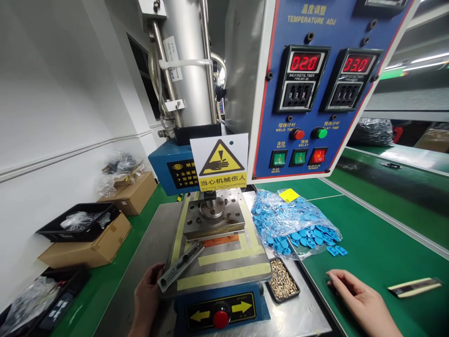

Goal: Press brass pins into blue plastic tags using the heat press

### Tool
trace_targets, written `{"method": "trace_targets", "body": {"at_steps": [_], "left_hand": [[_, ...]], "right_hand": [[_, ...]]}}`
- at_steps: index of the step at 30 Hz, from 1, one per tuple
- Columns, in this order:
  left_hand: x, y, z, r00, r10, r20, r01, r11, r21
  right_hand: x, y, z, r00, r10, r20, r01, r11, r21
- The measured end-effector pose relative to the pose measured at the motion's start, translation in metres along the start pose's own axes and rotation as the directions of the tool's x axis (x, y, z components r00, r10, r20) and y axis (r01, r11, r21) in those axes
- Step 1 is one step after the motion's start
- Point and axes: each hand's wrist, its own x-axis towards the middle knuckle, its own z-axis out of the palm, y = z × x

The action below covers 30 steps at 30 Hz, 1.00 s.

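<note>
My left hand (pixel 148 291) is at the left edge of the press table, by the near end of a slotted metal bar (pixel 180 267). Its fingertips are hidden at the table's side, so I cannot tell how they are set. The bar lies slantwise on the taped table (pixel 224 271), below the steel press plate (pixel 213 222). An orange strip (pixel 220 240) shows under that plate. Over the green mat at the right is my right hand (pixel 361 297), fingers loosely stretched, with nothing visible in them. Nearest to it are two blue plastic pieces (pixel 337 251) and a black tray of small brass parts (pixel 283 281).
A clear bag of blue pieces (pixel 294 220) lies right of the press. Above hangs the control box (pixel 301 126) with lit timers. A red button (pixel 221 319) sits on the press front. Cartons (pixel 87 243) and black bins (pixel 79 220) line the left. A flat strip (pixel 414 287) lies far right.
</note>
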Motion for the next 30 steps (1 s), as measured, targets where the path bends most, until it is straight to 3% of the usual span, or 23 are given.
{"method": "trace_targets", "body": {"at_steps": [17,30], "left_hand": [[0.006,-0.014,0.003,0.999,0.027,0.024,-0.027,0.999,0.017],[0.003,-0.008,0.000,1.000,0.016,0.024,-0.016,1.000,0.006]], "right_hand": [[0.000,0.001,0.000,1.000,0.011,0.016,-0.011,0.999,0.030],[-0.002,-0.005,-0.002,1.000,-0.031,-0.002,0.031,0.999,0.012]]}}
